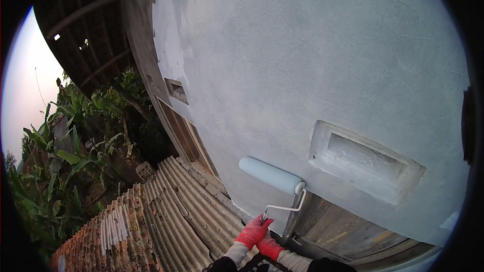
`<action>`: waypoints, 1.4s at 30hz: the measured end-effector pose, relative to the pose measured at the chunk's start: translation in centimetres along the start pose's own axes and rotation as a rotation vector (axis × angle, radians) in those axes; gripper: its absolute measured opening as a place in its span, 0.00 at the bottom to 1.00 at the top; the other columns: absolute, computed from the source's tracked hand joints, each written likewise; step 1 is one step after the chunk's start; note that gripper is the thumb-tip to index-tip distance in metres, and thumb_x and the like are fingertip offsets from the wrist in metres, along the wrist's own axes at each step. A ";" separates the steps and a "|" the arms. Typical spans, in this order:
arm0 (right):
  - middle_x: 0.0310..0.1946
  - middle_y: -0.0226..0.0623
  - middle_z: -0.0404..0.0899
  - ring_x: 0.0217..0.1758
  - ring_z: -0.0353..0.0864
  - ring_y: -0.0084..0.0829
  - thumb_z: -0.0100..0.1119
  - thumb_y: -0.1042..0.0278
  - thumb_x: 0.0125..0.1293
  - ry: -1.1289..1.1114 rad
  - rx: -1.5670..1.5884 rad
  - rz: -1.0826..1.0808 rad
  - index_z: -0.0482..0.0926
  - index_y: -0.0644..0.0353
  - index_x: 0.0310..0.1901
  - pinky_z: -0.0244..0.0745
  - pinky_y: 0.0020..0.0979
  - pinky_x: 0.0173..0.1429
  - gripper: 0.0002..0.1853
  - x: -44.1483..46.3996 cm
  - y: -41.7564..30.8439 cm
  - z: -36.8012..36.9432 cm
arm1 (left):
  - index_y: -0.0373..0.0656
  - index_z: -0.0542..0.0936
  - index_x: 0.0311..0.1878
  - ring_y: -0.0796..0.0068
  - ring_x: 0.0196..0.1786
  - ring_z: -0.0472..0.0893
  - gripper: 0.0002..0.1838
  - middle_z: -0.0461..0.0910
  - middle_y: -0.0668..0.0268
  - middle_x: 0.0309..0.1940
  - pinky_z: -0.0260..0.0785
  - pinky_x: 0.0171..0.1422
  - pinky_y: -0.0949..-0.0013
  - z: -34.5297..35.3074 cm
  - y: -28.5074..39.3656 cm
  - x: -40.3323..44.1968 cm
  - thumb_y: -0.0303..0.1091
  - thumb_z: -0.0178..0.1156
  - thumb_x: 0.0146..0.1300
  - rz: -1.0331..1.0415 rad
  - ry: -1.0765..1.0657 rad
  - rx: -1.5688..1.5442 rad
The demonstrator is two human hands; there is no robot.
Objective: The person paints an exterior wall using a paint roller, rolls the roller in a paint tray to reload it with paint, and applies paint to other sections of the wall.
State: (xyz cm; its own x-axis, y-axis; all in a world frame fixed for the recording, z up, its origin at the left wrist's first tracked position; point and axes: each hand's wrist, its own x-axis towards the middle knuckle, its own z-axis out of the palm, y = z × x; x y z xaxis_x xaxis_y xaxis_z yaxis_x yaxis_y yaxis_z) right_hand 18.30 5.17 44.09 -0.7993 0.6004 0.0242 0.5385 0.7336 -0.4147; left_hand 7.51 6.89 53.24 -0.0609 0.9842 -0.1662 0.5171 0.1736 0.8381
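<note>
A paint roller with a pale blue sleeve (269,174) lies against the grey-white wall (242,95), just above a wooden door or shutter. Its bent white wire frame (282,207) runs down to the handle at my hands. My left hand (254,232), in a red-coated glove with a pale knit cuff, is closed around the upper handle, close to the wire. Lower and to the right, my right hand (270,248), gloved the same way, is closed at the handle's lower part. Both gloves hide most of the handle.
A recessed vent opening (368,158) sits in the wall at right, a smaller one (176,91) at left. Wooden door boards (348,226) lie below the roller. Corrugated roofing (176,211) and tiles (111,242) slope below left. Plants (70,156) grow beyond, beneath a dark roof overhang (85,15).
</note>
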 end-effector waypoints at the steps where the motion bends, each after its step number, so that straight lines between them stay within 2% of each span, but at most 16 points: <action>1: 0.60 0.50 0.70 0.67 0.63 0.52 0.51 0.73 0.57 0.005 -0.007 -0.008 0.70 0.57 0.61 0.56 0.48 0.71 0.27 0.6 0.1 -0.3 | 0.42 0.77 0.54 0.51 0.47 0.81 0.26 0.83 0.51 0.40 0.72 0.50 0.57 -1.1 1.7 -0.2 0.55 0.59 0.64 0.007 0.010 0.001; 5: 0.57 0.49 0.72 0.61 0.70 0.48 0.54 0.72 0.62 0.490 0.484 -0.076 0.67 0.62 0.62 0.62 0.42 0.66 0.25 3.8 0.1 -2.7 | 0.40 0.77 0.52 0.50 0.45 0.81 0.27 0.82 0.51 0.38 0.71 0.49 0.57 -4.0 5.4 0.4 0.56 0.57 0.65 0.086 0.012 -0.032; 8: 0.58 0.48 0.72 0.62 0.69 0.46 0.54 0.72 0.64 0.491 0.252 -0.163 0.65 0.62 0.64 0.63 0.41 0.65 0.25 5.1 0.2 -5.4 | 0.39 0.77 0.52 0.51 0.45 0.81 0.27 0.82 0.52 0.37 0.71 0.49 0.58 -5.6 7.5 1.0 0.56 0.57 0.65 0.127 0.045 0.030; 10: 0.59 0.48 0.71 0.63 0.68 0.46 0.55 0.71 0.64 0.422 0.397 -0.096 0.66 0.62 0.63 0.62 0.40 0.66 0.25 6.0 -0.4 -7.5 | 0.38 0.77 0.49 0.68 0.36 0.80 0.22 0.81 0.61 0.31 0.71 0.45 0.65 -6.8 8.8 1.5 0.49 0.59 0.66 0.158 0.079 0.047; 11: 0.59 0.48 0.71 0.64 0.68 0.46 0.55 0.71 0.64 0.404 0.441 -0.079 0.66 0.62 0.63 0.62 0.39 0.66 0.25 6.5 -0.9 -8.7 | 0.38 0.77 0.49 0.68 0.36 0.80 0.22 0.81 0.61 0.31 0.71 0.45 0.65 -7.5 10.2 1.1 0.49 0.59 0.66 0.176 0.095 0.053; 12: 0.60 0.48 0.70 0.65 0.67 0.46 0.55 0.70 0.64 0.499 0.533 -0.091 0.66 0.61 0.64 0.60 0.40 0.68 0.25 7.1 -1.7 -10.3 | 0.38 0.77 0.49 0.69 0.36 0.80 0.22 0.81 0.62 0.31 0.71 0.45 0.65 -8.3 12.2 0.4 0.49 0.59 0.67 0.167 0.107 0.057; 14: 0.64 0.46 0.67 0.69 0.63 0.43 0.55 0.67 0.65 0.665 0.349 -0.179 0.65 0.58 0.65 0.54 0.42 0.72 0.26 6.9 -2.9 -14.0 | 0.38 0.77 0.49 0.70 0.36 0.80 0.22 0.81 0.63 0.31 0.71 0.44 0.65 -9.8 15.4 0.1 0.49 0.59 0.67 0.184 0.130 0.066; 18: 0.65 0.44 0.66 0.69 0.63 0.41 0.54 0.66 0.66 0.682 0.406 -0.139 0.65 0.57 0.65 0.52 0.43 0.73 0.26 8.3 -3.0 -17.4 | 0.38 0.76 0.50 0.72 0.34 0.80 0.23 0.80 0.64 0.29 0.72 0.43 0.67 -11.6 19.9 -0.8 0.50 0.58 0.67 0.149 0.070 -0.028; 21: 0.64 0.41 0.67 0.70 0.62 0.37 0.58 0.67 0.65 0.607 0.141 -0.146 0.63 0.55 0.66 0.55 0.39 0.72 0.28 7.1 -5.1 -22.2 | 0.38 0.75 0.50 0.73 0.33 0.80 0.23 0.80 0.64 0.28 0.72 0.42 0.68 -13.2 23.0 -1.7 0.51 0.58 0.67 0.157 0.086 -0.027; 23: 0.63 0.41 0.67 0.68 0.64 0.37 0.59 0.69 0.64 0.622 0.823 -0.130 0.61 0.55 0.68 0.56 0.38 0.71 0.31 6.8 -7.4 -24.4 | 0.38 0.74 0.51 0.73 0.32 0.80 0.24 0.80 0.64 0.27 0.72 0.42 0.68 -14.2 24.3 -1.9 0.51 0.58 0.67 0.159 0.096 0.003; 27: 0.62 0.39 0.68 0.67 0.65 0.35 0.59 0.70 0.64 0.591 0.563 -0.163 0.58 0.56 0.69 0.59 0.36 0.70 0.33 7.9 -7.1 -26.2 | 0.37 0.71 0.54 0.68 0.38 0.81 0.25 0.81 0.60 0.33 0.72 0.47 0.64 -15.7 26.4 -2.7 0.50 0.56 0.68 0.273 0.177 0.145; 29: 0.61 0.36 0.68 0.66 0.66 0.33 0.58 0.71 0.66 0.721 1.119 -0.282 0.57 0.56 0.70 0.61 0.34 0.69 0.32 6.6 -9.5 -28.8 | 0.37 0.70 0.55 0.66 0.41 0.82 0.25 0.81 0.58 0.36 0.72 0.49 0.63 -15.9 26.7 -3.6 0.50 0.56 0.68 0.344 0.258 0.261; 31: 0.63 0.36 0.67 0.66 0.65 0.31 0.57 0.72 0.67 0.716 1.136 -0.261 0.55 0.56 0.70 0.61 0.33 0.68 0.33 6.4 -8.8 -29.2 | 0.37 0.69 0.54 0.60 0.46 0.81 0.24 0.81 0.55 0.40 0.70 0.53 0.60 -15.7 26.2 -4.2 0.49 0.53 0.70 0.374 0.209 0.123; 36: 0.64 0.38 0.64 0.66 0.65 0.32 0.56 0.75 0.66 0.770 1.301 -0.215 0.52 0.57 0.71 0.62 0.35 0.68 0.34 6.7 -8.9 -31.3 | 0.37 0.70 0.50 0.59 0.45 0.81 0.22 0.80 0.54 0.39 0.70 0.53 0.61 -15.7 28.4 -3.8 0.50 0.52 0.70 0.419 0.220 0.117; 39: 0.66 0.38 0.62 0.67 0.64 0.32 0.57 0.72 0.67 0.811 1.066 -0.283 0.50 0.57 0.72 0.62 0.35 0.68 0.36 3.8 -10.8 -35.6 | 0.37 0.70 0.48 0.61 0.43 0.80 0.21 0.80 0.54 0.37 0.70 0.52 0.61 -16.5 31.4 -4.2 0.50 0.51 0.70 0.416 0.257 0.203; 42: 0.65 0.35 0.64 0.65 0.65 0.28 0.56 0.72 0.67 0.620 1.057 -0.214 0.46 0.59 0.74 0.61 0.31 0.68 0.38 2.9 -10.5 -37.0 | 0.38 0.71 0.46 0.66 0.41 0.80 0.20 0.80 0.57 0.36 0.71 0.51 0.62 -16.9 32.4 -3.5 0.49 0.51 0.70 0.482 0.285 0.150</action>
State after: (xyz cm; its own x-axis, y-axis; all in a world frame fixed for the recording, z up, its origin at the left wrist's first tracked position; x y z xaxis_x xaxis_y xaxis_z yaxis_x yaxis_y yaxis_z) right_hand 20.22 10.99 82.15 -0.4292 0.7605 0.4872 -0.2953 0.3916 -0.8715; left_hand 10.00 9.69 89.74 -0.0052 0.9251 0.3796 0.6576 -0.2828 0.6983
